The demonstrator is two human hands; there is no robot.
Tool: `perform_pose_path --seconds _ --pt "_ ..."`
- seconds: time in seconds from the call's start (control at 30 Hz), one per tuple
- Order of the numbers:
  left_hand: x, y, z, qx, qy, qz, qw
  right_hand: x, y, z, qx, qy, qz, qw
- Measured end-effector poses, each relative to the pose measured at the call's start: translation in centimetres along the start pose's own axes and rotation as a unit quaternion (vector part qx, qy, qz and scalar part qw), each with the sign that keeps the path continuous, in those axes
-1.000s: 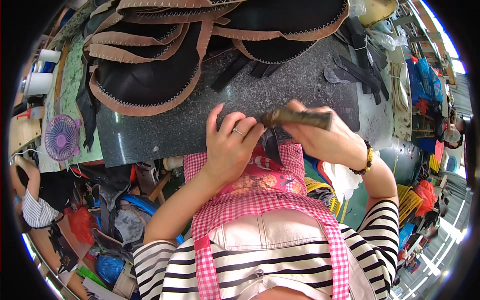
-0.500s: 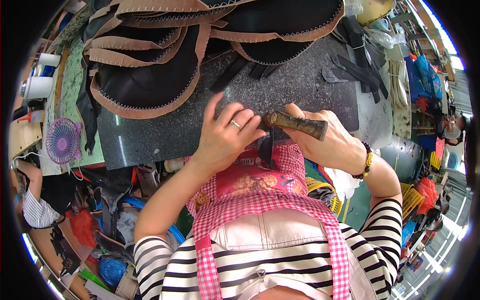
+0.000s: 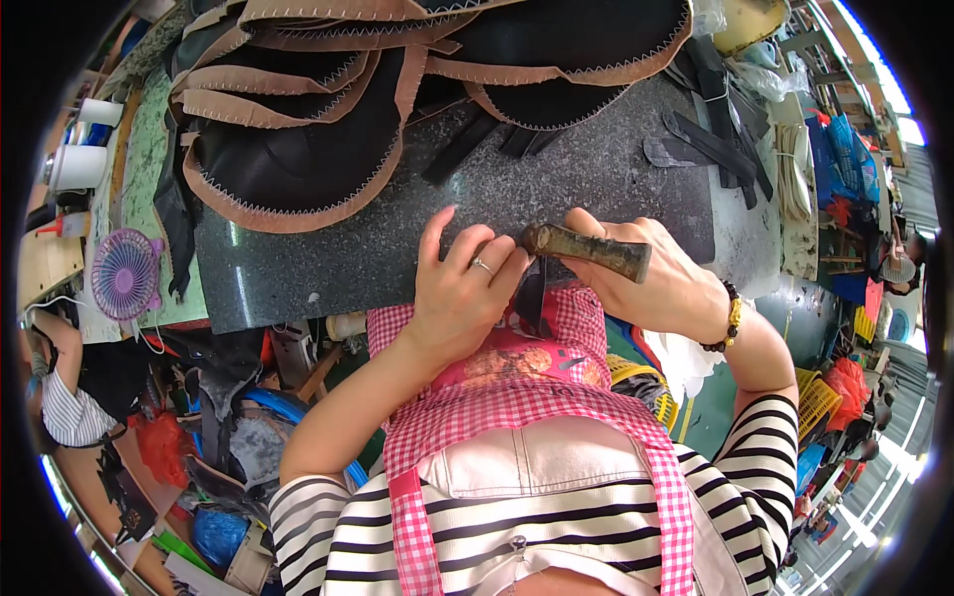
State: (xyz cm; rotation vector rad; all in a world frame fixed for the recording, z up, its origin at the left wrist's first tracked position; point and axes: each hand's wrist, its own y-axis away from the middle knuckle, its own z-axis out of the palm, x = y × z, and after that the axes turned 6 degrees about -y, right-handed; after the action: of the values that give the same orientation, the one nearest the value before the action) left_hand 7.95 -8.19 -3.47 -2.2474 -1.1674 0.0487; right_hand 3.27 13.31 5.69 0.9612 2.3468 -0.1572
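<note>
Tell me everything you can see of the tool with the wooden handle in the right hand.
The wooden-handled tool shows a worn, brown, roughly cylindrical handle, lying nearly level just above the near edge of the dark speckled stone slab. The right hand wraps it from behind; the left hand touches its left end. Its working end is hidden behind the fingers, near a dark leather piece.

Slab: dark grey, pale speckle; leather pieces black with tan zigzag-stitched edges. Apron red-and-white check with orange print, shirt black-and-white stripes; handle mottled brown, bracelet black and gold beads. Fan purple, cups white, mat pale green.
</note>
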Motion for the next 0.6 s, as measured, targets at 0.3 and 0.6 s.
perform_pose_path --seconds 0.3,0.6 --pt "0.2 1.1 0.3 0.036 -0.041 -0.024 0.998 -0.4 0.0 0.6 0.004 -0.003 0.041 0.999" --pt "1.9 1.1 0.4 0.025 0.008 -0.066 0.997 0.1 -0.4 -0.6 0.007 -0.019 0.001 1.000"
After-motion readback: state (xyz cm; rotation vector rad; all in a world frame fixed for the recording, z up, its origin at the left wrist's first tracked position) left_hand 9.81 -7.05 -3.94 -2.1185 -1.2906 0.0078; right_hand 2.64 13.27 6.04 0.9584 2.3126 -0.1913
